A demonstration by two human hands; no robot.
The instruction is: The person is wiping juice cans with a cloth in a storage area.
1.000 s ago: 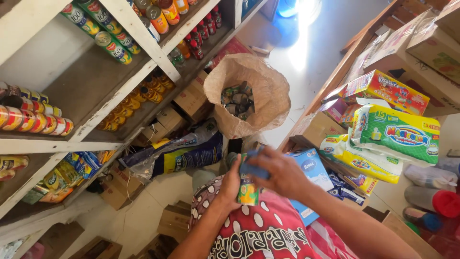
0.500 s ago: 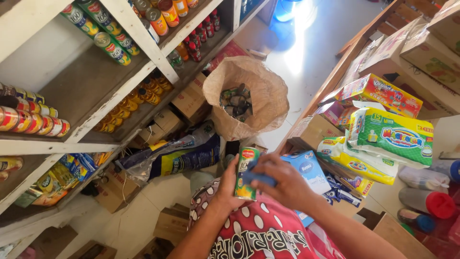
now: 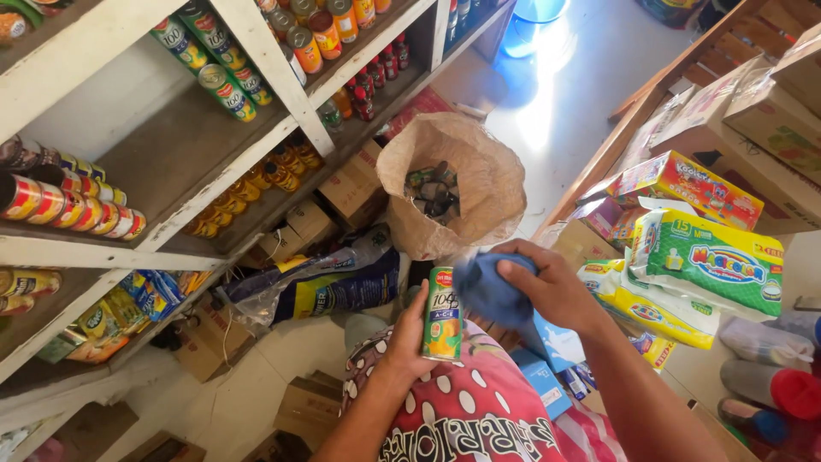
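My left hand grips a tall green drink can with fruit pictured on it, held upright in front of my chest. My right hand clutches a crumpled blue cloth pressed against the can's upper right side. Just beyond both hands stands an open brown paper sack with several dark cans inside.
White wooden shelves at left carry rows of cans and small bottles. Cardboard boxes and a dark plastic bag lie under them. At right are stacked colourful packages, boxes and bottles. A blue bucket stands far back.
The can has come upright and clear in my left hand. My right hand with the blue cloth has shifted from over the can to its right side.
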